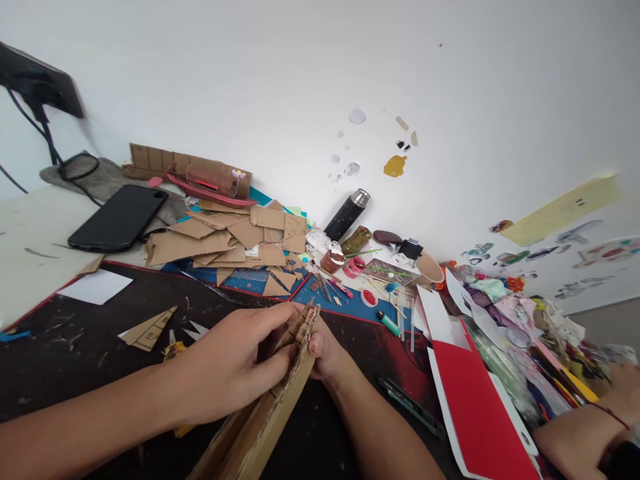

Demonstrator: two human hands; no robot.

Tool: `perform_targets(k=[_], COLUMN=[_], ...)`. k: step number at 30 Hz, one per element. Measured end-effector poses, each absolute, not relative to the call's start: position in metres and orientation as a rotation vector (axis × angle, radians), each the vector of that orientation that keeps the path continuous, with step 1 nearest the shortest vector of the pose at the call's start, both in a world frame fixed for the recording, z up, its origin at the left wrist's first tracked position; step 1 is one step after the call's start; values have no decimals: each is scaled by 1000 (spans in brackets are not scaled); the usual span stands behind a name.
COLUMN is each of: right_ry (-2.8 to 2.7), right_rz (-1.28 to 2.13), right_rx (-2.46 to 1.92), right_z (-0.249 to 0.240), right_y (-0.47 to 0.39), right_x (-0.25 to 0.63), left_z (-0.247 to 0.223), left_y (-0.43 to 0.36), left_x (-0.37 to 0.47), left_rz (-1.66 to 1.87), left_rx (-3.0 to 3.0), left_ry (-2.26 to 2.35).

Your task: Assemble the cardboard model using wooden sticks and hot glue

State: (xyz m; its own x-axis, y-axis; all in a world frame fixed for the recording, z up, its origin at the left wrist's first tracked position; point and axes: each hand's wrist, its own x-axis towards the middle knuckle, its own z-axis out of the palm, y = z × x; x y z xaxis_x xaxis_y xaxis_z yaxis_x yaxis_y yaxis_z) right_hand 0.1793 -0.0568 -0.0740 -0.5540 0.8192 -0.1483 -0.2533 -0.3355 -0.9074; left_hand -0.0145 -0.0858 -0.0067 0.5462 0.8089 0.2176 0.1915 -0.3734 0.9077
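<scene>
A long, narrow folded piece of corrugated cardboard (pixel 287 407) points away from me, its far end coming to a tip. My left hand (pixel 237 357) is closed on its left wall, thumb and fingers pinching near the tip. On the other side, my right hand (pixel 325 350) grips the same cardboard, its thumb against the right wall and its other fingers mostly hidden. Scissors with yellow handles (pixel 174 349) lie partly beneath my left arm. Beside them rests a triangular cardboard scrap (pixel 150 329). A dark utility knife (pixel 411 405) lies right of my right forearm.
Cardboard scraps (pixel 230 233) are heaped at the back beside a red boat model (pixel 213 190). A phone (pixel 120 217) lies at left. Open paint jars (pixel 332 260) and a black flask (pixel 347 215) stand near the wall. Red card (pixel 483 407) and another person's arm (pixel 585 430) are at right.
</scene>
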Motion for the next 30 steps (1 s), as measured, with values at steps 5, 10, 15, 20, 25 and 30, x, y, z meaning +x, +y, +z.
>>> perform_targets(k=[5, 10, 15, 20, 25, 30], right_ry=[-1163, -1156, -1149, -1145, -1173, -1148], right_rz=[1931, 1951, 1936, 1924, 1926, 1908], right_rx=[-735, -721, -657, -682, -704, -747], right_z=[-76, -74, -73, -72, -72, -76], right_y=[-56, -56, -57, -58, -57, -57], right_x=[178, 178, 179, 177, 177, 180], left_z=[-7, -9, -8, -6, -6, -8], left_y=[-87, -86, -86, -87, -87, -87], left_x=[-14, -13, -14, -14, -13, -14], left_rz=[854, 862, 870, 864, 863, 850], left_rx=[1879, 1873, 1875, 1864, 1863, 1851], left_ry=[836, 831, 826, 826, 826, 809])
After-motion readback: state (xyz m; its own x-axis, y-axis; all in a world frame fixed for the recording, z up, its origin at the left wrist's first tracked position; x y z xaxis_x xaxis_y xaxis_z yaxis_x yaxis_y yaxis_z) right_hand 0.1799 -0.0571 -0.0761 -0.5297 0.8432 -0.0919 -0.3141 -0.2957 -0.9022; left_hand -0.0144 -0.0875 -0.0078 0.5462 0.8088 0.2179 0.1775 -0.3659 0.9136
